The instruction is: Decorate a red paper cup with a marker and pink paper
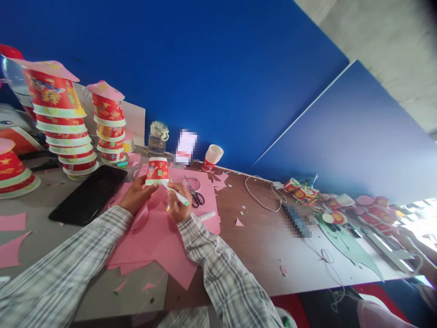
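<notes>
Long grey-and-white plaid sleeves [92,248]

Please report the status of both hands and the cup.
Left hand: holding red cup. Right hand: white marker, tip close to cup. Scissors on pink paper, beside right hand.

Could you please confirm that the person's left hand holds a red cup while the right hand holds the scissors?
Not quite: the head view shows the right hand holding a white marker; the scissors lie on the pink paper. The left hand does hold a red cup.
</notes>
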Available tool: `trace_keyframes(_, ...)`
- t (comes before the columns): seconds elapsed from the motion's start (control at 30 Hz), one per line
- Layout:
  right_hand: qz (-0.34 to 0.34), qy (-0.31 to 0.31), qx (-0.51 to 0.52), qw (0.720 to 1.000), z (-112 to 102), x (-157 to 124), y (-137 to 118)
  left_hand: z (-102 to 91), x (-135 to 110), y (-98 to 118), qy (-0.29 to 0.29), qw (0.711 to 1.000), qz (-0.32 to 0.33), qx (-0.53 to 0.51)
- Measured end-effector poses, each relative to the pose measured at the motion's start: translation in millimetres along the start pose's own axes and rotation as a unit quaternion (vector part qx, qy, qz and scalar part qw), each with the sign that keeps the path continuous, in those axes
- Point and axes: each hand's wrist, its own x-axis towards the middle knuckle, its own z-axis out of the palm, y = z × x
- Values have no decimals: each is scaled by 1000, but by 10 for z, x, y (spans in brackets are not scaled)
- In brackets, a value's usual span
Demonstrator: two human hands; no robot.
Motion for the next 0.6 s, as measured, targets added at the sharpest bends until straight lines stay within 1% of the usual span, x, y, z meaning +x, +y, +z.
trace_keyframes(0.13, -5, -6, -1, 1000, 8, -1, 33, -5, -5, -7, 13, 1000, 3, 8)
trace_keyframes(0.27, -10, 0, -8, 1000, -5, -3, 10, -2, -21, 23, 18, 1000, 6, 10)
trace_keyframes(0.4, 3, 6, 8, 1000, -29, -2, -44, 11, -30, 55, 12, 1000, -3, -9)
trace_keyframes(0.5, 14, 14, 24, 1000, -36, 3, -59, 15, -28, 51, 11, 1000, 4, -4)
trace_keyframes(0.6, 19, 7, 26, 999, -31, 8, -46, 7, -22, 36, 11, 1000, 14, 6)
